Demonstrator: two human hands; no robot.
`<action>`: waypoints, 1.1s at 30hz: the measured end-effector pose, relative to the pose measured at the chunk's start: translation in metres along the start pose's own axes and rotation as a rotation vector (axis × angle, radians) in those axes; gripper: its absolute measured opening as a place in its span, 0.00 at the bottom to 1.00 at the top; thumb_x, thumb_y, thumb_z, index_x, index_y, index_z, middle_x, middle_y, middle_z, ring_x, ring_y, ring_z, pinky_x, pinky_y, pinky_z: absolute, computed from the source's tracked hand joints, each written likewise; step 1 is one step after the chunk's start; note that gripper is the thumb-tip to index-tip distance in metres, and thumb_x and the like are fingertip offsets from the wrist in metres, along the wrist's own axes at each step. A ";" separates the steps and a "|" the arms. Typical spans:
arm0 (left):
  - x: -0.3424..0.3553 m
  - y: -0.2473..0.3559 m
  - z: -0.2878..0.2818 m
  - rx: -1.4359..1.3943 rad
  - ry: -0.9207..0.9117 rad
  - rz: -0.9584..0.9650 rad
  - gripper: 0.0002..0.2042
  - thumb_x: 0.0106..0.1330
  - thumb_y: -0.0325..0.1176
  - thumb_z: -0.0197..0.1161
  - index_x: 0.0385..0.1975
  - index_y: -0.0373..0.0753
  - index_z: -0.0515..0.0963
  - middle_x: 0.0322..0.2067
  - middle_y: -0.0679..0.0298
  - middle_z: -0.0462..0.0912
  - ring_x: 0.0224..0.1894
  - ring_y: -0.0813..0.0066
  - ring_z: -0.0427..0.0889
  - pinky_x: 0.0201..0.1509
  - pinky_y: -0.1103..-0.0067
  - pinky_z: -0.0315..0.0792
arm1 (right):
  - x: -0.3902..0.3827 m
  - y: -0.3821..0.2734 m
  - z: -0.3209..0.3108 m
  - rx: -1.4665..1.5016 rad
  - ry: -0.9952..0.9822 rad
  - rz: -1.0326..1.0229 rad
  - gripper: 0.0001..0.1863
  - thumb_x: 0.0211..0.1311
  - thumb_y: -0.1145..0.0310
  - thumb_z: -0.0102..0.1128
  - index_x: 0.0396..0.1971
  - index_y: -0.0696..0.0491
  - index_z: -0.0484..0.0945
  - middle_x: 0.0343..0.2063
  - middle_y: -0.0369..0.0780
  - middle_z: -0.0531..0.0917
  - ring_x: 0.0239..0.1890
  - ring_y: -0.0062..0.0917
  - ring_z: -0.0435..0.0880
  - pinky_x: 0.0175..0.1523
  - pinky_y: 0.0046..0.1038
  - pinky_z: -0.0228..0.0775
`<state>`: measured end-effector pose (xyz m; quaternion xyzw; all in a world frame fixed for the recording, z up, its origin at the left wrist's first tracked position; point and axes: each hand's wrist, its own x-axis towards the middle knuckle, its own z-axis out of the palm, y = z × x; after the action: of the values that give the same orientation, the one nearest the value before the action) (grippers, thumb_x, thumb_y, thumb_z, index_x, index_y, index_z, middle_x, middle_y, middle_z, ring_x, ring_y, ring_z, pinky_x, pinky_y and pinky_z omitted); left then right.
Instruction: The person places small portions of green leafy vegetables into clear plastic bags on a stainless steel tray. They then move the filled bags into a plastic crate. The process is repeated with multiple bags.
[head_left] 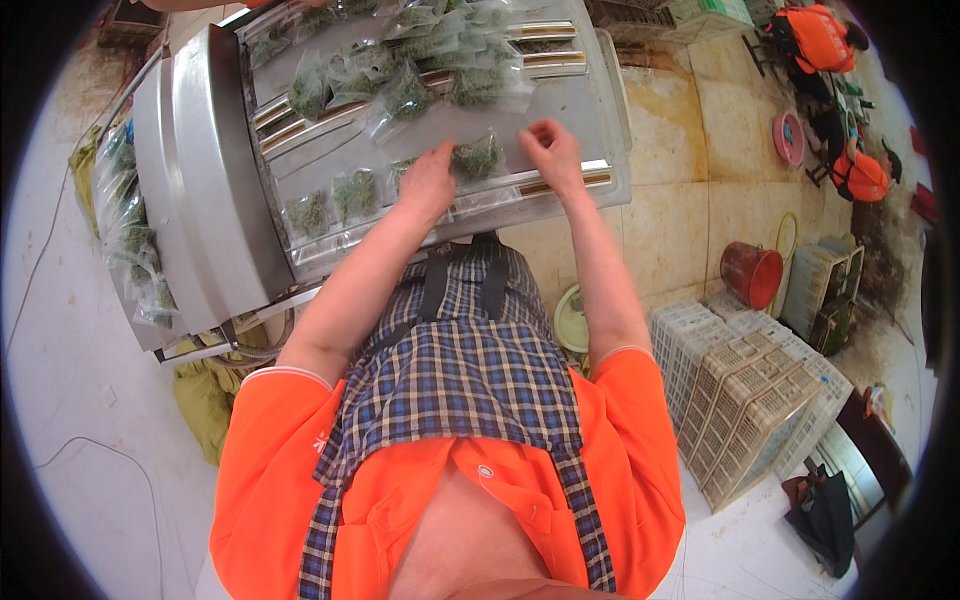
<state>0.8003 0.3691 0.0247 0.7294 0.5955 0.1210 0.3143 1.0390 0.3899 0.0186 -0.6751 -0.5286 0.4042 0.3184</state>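
A row of clear plastic bags holding green leafy stuff lies along the near edge of a steel machine bed (560, 105). My left hand (427, 182) rests over the row, its fingers closed at the edge of one bag (477, 157). Just right of that bag is my right hand (552, 152), with fingers curled together; whether they pinch any plastic is hidden. Left of my left hand lie two more filled bags, one (354, 195) beside the other (305, 213). A sealing strip (590, 178) runs along the near edge, partly under the bags.
More filled bags (405, 95) are heaped across the bed's far side. A curved steel cover (195, 150) stands at the left, with bags (135, 235) beyond it. Stacked plastic crates (745, 400), a red bucket (752, 275) and people in orange (820, 40) are at right.
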 end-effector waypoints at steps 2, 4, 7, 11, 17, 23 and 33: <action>0.003 0.009 -0.008 0.076 0.038 0.004 0.21 0.61 0.30 0.59 0.56 0.39 0.69 0.37 0.49 0.82 0.36 0.52 0.83 0.38 0.63 0.77 | 0.012 0.002 0.010 0.055 0.246 -0.055 0.13 0.49 0.62 0.69 0.29 0.55 0.83 0.30 0.42 0.83 0.32 0.31 0.82 0.38 0.31 0.74; 0.020 0.034 -0.019 -0.517 -0.095 -0.281 0.13 0.65 0.32 0.59 0.47 0.37 0.74 0.32 0.58 0.81 0.32 0.66 0.82 0.30 0.73 0.75 | 0.019 -0.010 0.019 -0.048 0.360 -0.182 0.12 0.49 0.62 0.69 0.27 0.56 0.83 0.32 0.43 0.81 0.32 0.32 0.81 0.38 0.32 0.73; 0.049 0.040 -0.010 -1.399 -0.111 -0.696 0.08 0.69 0.33 0.57 0.40 0.35 0.76 0.28 0.65 0.78 0.28 0.78 0.78 0.24 0.83 0.70 | 0.020 -0.034 0.038 0.049 0.334 -0.143 0.10 0.49 0.64 0.69 0.25 0.56 0.83 0.32 0.43 0.81 0.30 0.32 0.80 0.36 0.32 0.72; 0.069 0.021 0.010 -1.934 0.039 -0.761 0.06 0.69 0.31 0.58 0.31 0.37 0.72 0.25 0.67 0.73 0.22 0.80 0.71 0.20 0.86 0.64 | -0.011 -0.078 0.046 0.079 0.258 -0.236 0.09 0.52 0.65 0.67 0.24 0.56 0.82 0.29 0.43 0.79 0.29 0.29 0.79 0.34 0.31 0.71; 0.033 0.030 -0.002 -1.855 -0.106 -0.868 0.05 0.67 0.29 0.60 0.32 0.37 0.72 0.25 0.68 0.73 0.21 0.82 0.69 0.20 0.85 0.64 | -0.008 -0.039 -0.006 0.837 0.021 0.456 0.13 0.65 0.60 0.60 0.31 0.55 0.80 0.26 0.33 0.78 0.24 0.18 0.76 0.28 0.22 0.69; 0.027 0.051 0.016 -1.553 -0.346 -0.737 0.07 0.64 0.26 0.62 0.38 0.37 0.73 0.26 0.68 0.75 0.22 0.82 0.72 0.22 0.86 0.68 | 0.022 -0.012 -0.069 0.524 -0.500 0.420 0.18 0.53 0.71 0.64 0.46 0.57 0.78 0.30 0.33 0.82 0.28 0.14 0.77 0.34 0.20 0.73; 0.085 0.094 0.054 -0.669 -0.085 -0.240 0.18 0.56 0.20 0.61 0.48 0.29 0.71 0.26 0.60 0.78 0.24 0.71 0.84 0.23 0.77 0.78 | 0.050 0.049 -0.109 0.016 -0.199 0.058 0.10 0.47 0.73 0.68 0.28 0.55 0.76 0.21 0.34 0.81 0.26 0.15 0.78 0.33 0.21 0.70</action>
<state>0.9263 0.4237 0.0227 0.5156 0.5907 0.2411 0.5720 1.1628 0.4266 0.0173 -0.6442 -0.5346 0.4824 0.2579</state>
